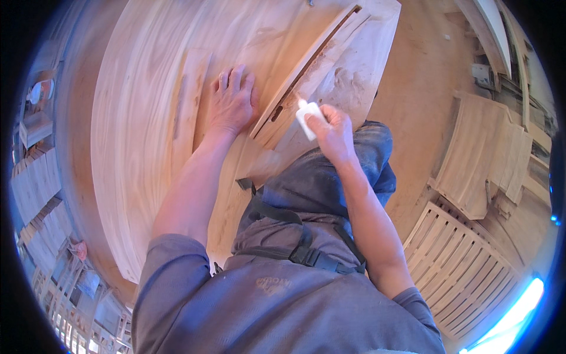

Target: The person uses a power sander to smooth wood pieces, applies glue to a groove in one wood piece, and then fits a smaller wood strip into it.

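Note:
My right hand (335,134) is closed around a small white squeeze bottle (309,120). The bottle tilts up and to the left, its narrow tip close to a slotted wooden board (321,42). A long dark groove runs down that board and ends in a short slot near me. My left hand (233,101) lies flat on the large pale wooden panel (147,118), fingers a little apart and nothing held. Beside its wrist is a narrow wooden strip (190,97). From this view I cannot tell whether the bottle's tip touches the board.
Right of the panel, a slatted wooden frame (460,265) and some wooden boards (480,150) rest on the brown floor (413,76). Stacked wood pieces (38,183) stand along the left. My bent leg (374,156) is close to the panel's near right edge.

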`<state>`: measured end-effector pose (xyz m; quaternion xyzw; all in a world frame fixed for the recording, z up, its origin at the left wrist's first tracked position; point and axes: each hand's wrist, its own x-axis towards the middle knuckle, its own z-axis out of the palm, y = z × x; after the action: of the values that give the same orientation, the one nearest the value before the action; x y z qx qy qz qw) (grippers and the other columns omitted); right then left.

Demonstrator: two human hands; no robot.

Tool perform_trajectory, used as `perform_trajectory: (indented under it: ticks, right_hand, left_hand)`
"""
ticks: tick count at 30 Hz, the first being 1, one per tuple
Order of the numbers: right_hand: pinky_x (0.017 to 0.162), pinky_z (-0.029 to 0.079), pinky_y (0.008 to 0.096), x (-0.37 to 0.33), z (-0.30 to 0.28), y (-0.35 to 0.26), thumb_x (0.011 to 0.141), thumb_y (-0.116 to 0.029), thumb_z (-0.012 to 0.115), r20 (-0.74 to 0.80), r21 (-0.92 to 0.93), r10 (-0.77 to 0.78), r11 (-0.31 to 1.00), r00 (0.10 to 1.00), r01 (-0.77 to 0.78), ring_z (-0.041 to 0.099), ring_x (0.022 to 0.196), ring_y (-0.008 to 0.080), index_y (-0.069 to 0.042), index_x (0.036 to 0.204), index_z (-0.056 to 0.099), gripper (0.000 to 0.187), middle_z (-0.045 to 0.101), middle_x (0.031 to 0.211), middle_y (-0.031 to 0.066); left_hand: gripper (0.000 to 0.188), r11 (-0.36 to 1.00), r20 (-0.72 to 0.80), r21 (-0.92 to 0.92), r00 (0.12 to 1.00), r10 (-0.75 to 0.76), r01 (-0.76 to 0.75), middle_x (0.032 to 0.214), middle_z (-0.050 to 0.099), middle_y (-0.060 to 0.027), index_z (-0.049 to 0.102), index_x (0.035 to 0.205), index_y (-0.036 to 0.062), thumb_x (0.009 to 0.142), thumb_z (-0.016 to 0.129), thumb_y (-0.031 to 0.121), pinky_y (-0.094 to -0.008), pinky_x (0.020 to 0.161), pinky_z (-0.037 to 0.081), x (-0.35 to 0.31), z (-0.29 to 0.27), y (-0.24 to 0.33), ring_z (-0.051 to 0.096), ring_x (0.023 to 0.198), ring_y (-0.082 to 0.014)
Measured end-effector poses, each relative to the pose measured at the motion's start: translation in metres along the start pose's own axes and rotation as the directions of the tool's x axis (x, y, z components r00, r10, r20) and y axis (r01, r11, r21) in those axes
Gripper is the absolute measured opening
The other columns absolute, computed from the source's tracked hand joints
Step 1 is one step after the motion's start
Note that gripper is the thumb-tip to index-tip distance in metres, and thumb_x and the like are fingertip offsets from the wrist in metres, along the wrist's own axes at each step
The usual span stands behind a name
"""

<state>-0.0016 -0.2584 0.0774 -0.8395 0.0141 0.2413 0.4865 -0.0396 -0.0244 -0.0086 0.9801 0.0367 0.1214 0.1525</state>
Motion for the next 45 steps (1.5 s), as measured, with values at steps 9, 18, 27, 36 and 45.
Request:
perform_trajectory:
  ticks: [9, 18, 27, 36, 45]
  right_hand:
    - [0.064, 0.049, 0.0330, 0.040, -0.003, 0.001, 0.089, -0.026, 0.073, -0.097, 0.089, 0.003, 0.996, 0.995, 0.005, 0.062, 0.072, 0.0130, 0.005, 0.090, 0.073, 0.032, 0.069, 0.076, 0.0077]
    - [0.066, 0.049, 0.0292, 0.019, -0.007, 0.028, 0.094, -0.020, 0.070, -0.040, 0.044, 0.070, 0.997, 0.997, -0.068, 0.061, 0.074, 0.0106, 0.004, 0.096, 0.073, 0.024, 0.070, 0.083, 0.0052]
    - [0.072, 0.051, 0.0286, -0.010, -0.005, 0.045, 0.091, -0.007, 0.072, -0.084, 0.182, -0.005, 0.983, 0.996, 0.020, 0.062, 0.076, 0.0095, 0.002, 0.112, 0.070, 0.022, 0.071, 0.091, 0.0032]
    - [0.078, 0.052, 0.0282, -0.011, -0.013, 0.054, 0.087, -0.007, 0.075, -0.240, 0.144, -0.029, 0.987, 0.970, 0.065, 0.065, 0.082, 0.0099, 0.001, 0.107, 0.074, 0.021, 0.073, 0.090, 0.0037]
    - [0.077, 0.052, 0.0270, -0.015, -0.015, 0.066, 0.085, -0.005, 0.077, -0.258, 0.209, -0.045, 0.973, 0.965, 0.101, 0.065, 0.080, 0.0092, 0.000, 0.109, 0.074, 0.024, 0.074, 0.092, 0.0028]
  left_hand:
    - [0.034, 1.000, 0.018, -0.014, 1.000, -0.015, 0.015, 0.142, 0.053, -0.0114, 0.067, 0.125, 0.0082, 0.096, 0.062, 0.025, -0.0497, 0.108, 0.039, -0.001, -0.002, -0.001, 0.048, 0.131, -0.0343]
    - [0.033, 1.000, 0.010, -0.006, 1.000, -0.016, 0.016, 0.142, 0.054, -0.0115, 0.069, 0.123, 0.0091, 0.095, 0.064, 0.027, -0.0504, 0.107, 0.041, -0.003, 0.004, -0.003, 0.049, 0.131, -0.0345]
    - [0.035, 0.996, -0.013, -0.089, 0.999, -0.033, 0.032, 0.143, 0.056, -0.0136, 0.071, 0.124, 0.0061, 0.097, 0.064, 0.028, -0.0486, 0.107, 0.042, -0.007, -0.002, -0.006, 0.050, 0.132, -0.0338]
    - [0.070, 0.906, 0.068, -0.369, 0.978, -0.198, 0.209, 0.137, 0.058, -0.0249, 0.061, 0.128, -0.0112, 0.085, 0.083, 0.039, -0.0477, 0.107, 0.045, -0.093, -0.047, 0.067, 0.052, 0.127, -0.0398]
    - [0.061, 0.900, -0.016, -0.384, 0.974, -0.228, 0.204, 0.114, 0.062, -0.0231, 0.062, 0.112, -0.0101, 0.074, 0.089, 0.030, -0.0464, 0.100, 0.049, -0.088, -0.034, 0.068, 0.058, 0.114, -0.0393]
